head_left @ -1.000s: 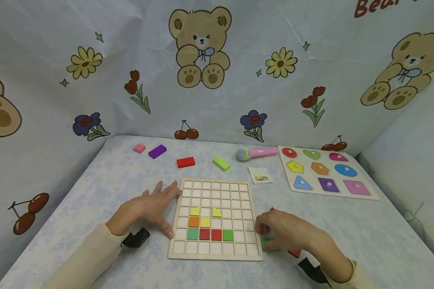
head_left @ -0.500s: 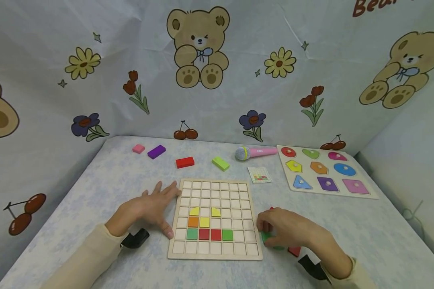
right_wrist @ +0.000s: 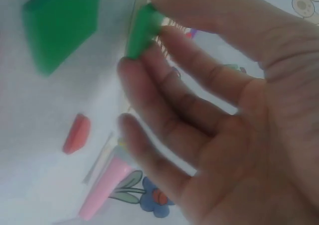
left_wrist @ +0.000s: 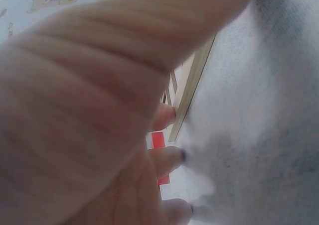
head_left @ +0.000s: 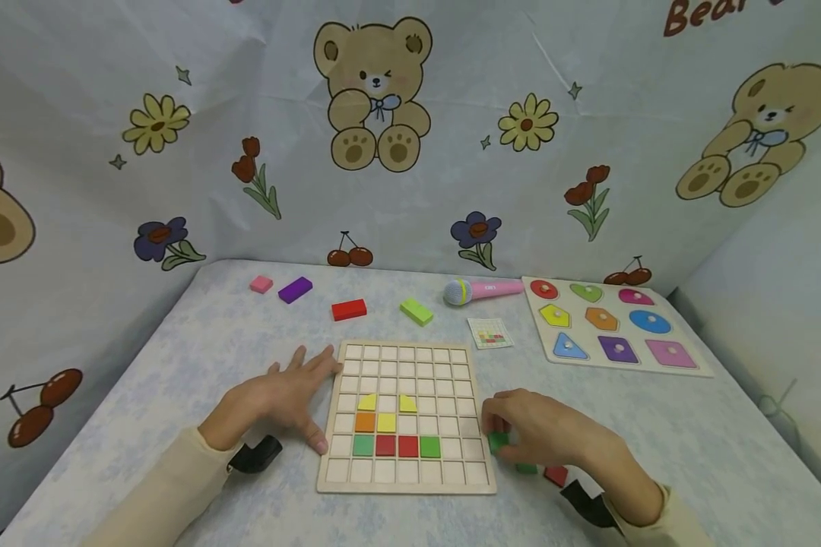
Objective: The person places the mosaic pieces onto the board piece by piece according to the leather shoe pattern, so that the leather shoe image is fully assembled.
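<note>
At the gridded wooden board point(head_left: 407, 387), left hand point(head_left: 287, 396) spread, right hand point(head_left: 537, 427) pinching a flat green tile point(right_wrist: 140, 32).

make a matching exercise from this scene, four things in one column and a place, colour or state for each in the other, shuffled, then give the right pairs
1. left hand
2. right hand
3. microphone
4. purple block

A. pinching a green piece
B. between the pink block and the red block
C. fingers spread at the left edge of the grid board
D. pink and grey, lying down

Pairs: 1-C, 2-A, 3-D, 4-B
</note>
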### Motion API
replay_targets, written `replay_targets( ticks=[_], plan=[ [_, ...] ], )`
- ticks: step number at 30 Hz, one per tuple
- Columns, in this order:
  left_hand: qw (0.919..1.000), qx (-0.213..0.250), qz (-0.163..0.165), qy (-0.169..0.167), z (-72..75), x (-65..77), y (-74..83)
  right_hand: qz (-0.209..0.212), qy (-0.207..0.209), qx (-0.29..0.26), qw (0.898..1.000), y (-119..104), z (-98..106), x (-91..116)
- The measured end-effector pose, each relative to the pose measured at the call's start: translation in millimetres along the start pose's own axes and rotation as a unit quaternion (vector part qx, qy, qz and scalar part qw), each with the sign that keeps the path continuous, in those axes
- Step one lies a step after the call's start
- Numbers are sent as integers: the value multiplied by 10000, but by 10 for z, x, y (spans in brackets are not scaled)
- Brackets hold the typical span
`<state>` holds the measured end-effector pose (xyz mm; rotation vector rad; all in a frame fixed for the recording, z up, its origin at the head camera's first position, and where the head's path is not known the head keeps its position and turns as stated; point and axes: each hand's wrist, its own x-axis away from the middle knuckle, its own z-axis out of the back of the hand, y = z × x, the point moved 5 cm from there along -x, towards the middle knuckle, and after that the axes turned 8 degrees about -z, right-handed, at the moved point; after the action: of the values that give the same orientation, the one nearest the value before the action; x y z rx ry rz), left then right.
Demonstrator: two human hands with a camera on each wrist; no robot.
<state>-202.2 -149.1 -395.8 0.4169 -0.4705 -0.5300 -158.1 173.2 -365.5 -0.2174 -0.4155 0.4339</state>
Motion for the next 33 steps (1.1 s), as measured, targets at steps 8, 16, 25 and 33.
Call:
replay_targets(
  ticks=[8,16,25,33],
  plan=[
    [10000,-57,7,70,-7,5,-18,409,125,127,9990,-220,14,-103],
    [10000,-34,-5,14,0,-10,-17,602,128,284,9977,-373,-64,-221],
    [10000,-47,0,30,2,7,-6,786,176,298,9963,-439,-118,-258],
    [10000,13,28,15,4,22,-5,931,91,85,9956,-494,-122,-236]
  ],
)
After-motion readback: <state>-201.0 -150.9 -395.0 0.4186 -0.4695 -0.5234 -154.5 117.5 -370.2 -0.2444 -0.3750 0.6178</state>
